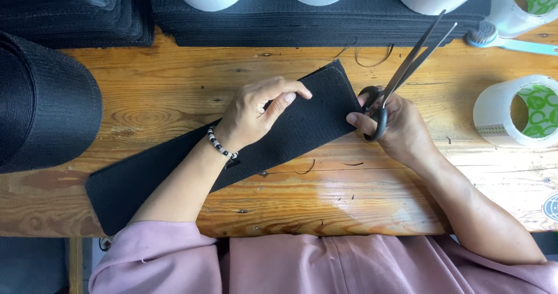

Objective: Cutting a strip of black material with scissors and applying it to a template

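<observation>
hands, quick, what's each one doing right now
Left hand: closed, pinching the black fabric strip against the wooden table.
Right hand: closed on the scissors.

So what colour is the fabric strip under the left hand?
Black, seen in the head view: long flat textured fabric strip.

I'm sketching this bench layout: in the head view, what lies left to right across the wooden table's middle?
Big black webbing roll → left hand on the black strip → right hand holding scissors → tape roll.
</observation>
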